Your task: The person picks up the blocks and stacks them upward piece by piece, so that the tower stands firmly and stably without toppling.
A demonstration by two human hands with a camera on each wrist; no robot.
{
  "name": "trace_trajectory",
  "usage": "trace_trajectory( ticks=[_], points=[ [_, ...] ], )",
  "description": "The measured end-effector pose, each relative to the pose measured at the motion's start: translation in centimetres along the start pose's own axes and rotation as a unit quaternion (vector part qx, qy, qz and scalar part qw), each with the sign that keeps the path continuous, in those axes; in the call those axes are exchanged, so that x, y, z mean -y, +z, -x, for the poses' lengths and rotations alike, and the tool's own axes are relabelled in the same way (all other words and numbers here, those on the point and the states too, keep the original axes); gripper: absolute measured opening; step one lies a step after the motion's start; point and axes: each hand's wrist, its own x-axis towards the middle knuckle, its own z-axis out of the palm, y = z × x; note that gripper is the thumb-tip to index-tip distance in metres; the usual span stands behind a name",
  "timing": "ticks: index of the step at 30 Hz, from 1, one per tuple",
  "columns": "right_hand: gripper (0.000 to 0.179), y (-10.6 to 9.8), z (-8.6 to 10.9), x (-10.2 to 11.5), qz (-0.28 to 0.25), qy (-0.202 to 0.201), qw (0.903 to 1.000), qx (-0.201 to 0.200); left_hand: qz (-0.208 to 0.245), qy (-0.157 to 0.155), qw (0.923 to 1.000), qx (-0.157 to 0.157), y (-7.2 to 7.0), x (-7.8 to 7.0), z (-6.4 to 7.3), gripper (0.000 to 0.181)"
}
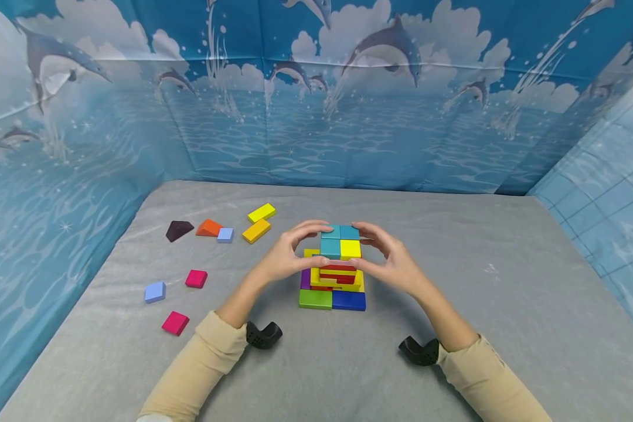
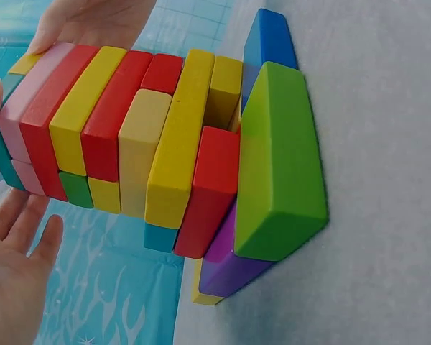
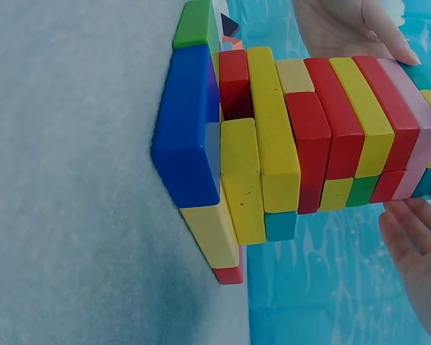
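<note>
A tower of coloured blocks [image 1: 340, 275] stands on the grey cloth, with a green block [image 1: 315, 299] and a blue block [image 1: 349, 300] at its front base. Its top layer shows teal blocks [image 1: 330, 248] and a yellow block [image 1: 350, 249]. My left hand [image 1: 289, 253] grips the top from the left, thumb at the front and forefinger at the back corner. From the right, my right hand [image 1: 392, 259] holds the same layer in the same way. In the left wrist view, pink, red and yellow layers [image 2: 90, 108] lie beneath the top. Some fingertips are hidden behind the tower.
Loose blocks lie to the left: two yellow blocks [image 1: 256, 231], an orange block [image 1: 208, 227], a dark block [image 1: 179, 230], light blue blocks [image 1: 155, 292] and crimson blocks [image 1: 176, 323]. A dolphin-print curtain [image 1: 316, 146] hangs behind the grey surface [image 1: 480, 264]. Black mounts [image 1: 264, 335] sit at both wrists.
</note>
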Motion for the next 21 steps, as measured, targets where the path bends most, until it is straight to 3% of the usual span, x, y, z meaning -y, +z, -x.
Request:
trace_trajectory(
  ticks=[4,10,15,18,21],
  points=[
    [0.058,0.0,0.0,0.9,0.013,-0.002,0.9999,-0.003,0.017,-0.008,0.9998,0.004,-0.1,1.6,-0.2,0.051],
    [0.058,0.1,0.1,1.1,0.029,-0.009,0.9995,-0.011,0.032,0.003,0.9994,0.007,-0.2,2.0,-0.2,0.052],
    [0.057,0.1,0.1,1.2,0.04,-0.018,0.9989,-0.014,0.037,0.01,0.9992,0.009,-0.3,2.3,-0.2,0.068],
    [0.056,0.1,0.0,1.2,0.043,-0.016,0.9989,-0.015,0.018,0.008,0.9998,0.006,-0.9,2.6,0.1,0.073],
    [0.056,0.1,0.0,1.1,0.042,-0.013,0.9989,-0.016,-0.029,-0.006,0.9994,-0.017,-2.3,3.3,0.8,0.069]
  ],
)
